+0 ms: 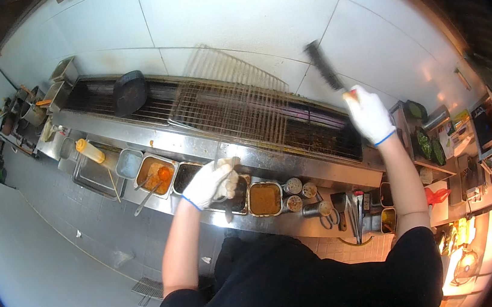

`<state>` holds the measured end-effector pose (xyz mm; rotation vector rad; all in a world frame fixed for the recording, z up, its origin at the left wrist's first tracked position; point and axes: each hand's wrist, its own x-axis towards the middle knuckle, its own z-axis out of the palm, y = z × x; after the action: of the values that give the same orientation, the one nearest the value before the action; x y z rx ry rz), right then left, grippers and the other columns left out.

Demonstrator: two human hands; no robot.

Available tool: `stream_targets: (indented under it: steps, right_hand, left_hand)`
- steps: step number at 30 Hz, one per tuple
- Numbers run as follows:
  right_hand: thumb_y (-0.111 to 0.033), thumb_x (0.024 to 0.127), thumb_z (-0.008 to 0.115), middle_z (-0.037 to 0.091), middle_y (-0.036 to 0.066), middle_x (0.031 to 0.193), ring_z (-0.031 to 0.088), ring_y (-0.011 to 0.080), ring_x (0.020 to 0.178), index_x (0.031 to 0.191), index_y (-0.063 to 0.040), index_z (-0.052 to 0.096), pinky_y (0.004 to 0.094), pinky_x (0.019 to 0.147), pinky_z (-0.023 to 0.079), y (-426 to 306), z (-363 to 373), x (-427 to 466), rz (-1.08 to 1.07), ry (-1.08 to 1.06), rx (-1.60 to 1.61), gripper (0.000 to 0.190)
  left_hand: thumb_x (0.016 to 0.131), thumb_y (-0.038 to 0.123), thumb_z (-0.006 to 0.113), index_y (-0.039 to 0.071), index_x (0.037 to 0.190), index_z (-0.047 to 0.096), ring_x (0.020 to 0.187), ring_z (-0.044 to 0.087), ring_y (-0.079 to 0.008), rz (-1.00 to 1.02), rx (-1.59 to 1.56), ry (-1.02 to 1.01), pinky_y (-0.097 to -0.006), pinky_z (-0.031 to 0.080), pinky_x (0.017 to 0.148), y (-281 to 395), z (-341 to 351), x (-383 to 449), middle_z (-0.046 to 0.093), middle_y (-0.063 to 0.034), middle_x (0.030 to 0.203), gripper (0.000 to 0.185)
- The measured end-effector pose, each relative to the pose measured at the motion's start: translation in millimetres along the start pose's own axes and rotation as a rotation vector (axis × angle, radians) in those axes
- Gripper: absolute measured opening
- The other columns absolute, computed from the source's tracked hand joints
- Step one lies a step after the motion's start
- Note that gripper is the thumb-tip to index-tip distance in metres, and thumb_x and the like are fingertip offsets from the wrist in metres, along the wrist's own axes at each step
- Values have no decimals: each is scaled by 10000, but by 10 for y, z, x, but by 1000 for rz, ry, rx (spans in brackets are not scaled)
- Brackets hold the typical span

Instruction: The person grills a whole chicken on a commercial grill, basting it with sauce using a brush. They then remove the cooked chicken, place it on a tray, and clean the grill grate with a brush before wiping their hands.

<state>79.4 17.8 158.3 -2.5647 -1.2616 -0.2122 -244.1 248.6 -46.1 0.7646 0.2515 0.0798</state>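
My right hand (368, 114), in a white glove, is raised to the right of the grill and grips a dark-bristled brush (325, 66), blurred, its head up in front of the wall. Across the grill bars lies a wire grilling rack (232, 114), also blurred. A second ridged wire panel (236, 66) stands tilted up behind it, against the wall side. My left hand (213, 182), gloved too, is closed over the sauce pans around thin metal rods that seem to be the rack's handle; the fingers hide most of them.
A square black pan (130, 93) rests on the grill's left part. Along the counter stand a squeeze bottle (90, 151), a pan of orange sauce (156, 175), a pan of brown sauce (265, 199), several metal shakers (293, 186), scissors (329, 220) and tongs (357, 216).
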Motion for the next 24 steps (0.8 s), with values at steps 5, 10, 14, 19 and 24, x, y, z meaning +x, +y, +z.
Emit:
stream_targets:
  steps: [5,10,14,19,24]
  right_hand:
    - [-407,1028,583,714,230,842,710,386,771,988,-42,666,473,689,567,-367,1163,41,-359,-373,-134,377]
    - [-442,1051,489,729,260,919,731,408,875,1070,2,687,501,810,578,-651,1710,277,-244,-677,-238,487]
    - [-419,1022,501,737,267,939,723,418,873,969,52,731,498,859,564,-20,2133,1338,-26,-571,-244,527]
    - [-400,1041,472,733,268,948,721,414,880,997,-4,736,505,855,558,-1280,1404,879,-218,-701,-263,478]
    - [-401,1014,496,716,316,1005,710,461,965,1051,38,719,512,901,555,-410,2113,1200,-4,-563,-227,493]
  left_hand:
    - [1039,511,575,20,1449,435,588,446,-104,-185,-411,-15,-250,416,497,-751,-112,447,571,-23,812,655]
    - [1066,658,292,20,1373,485,539,361,-80,-311,-511,31,-219,308,446,-796,7,511,469,23,733,734]
    - [1098,606,242,4,1320,521,526,356,-85,-330,-608,-55,-222,316,441,-777,60,639,426,35,709,700]
    - [1095,608,269,-6,1327,521,522,365,-87,-302,-578,81,-233,329,435,-736,-187,567,494,3,738,703]
    - [1106,587,258,-11,1338,502,521,341,-90,-371,-569,38,-238,315,437,-732,61,591,480,1,732,687]
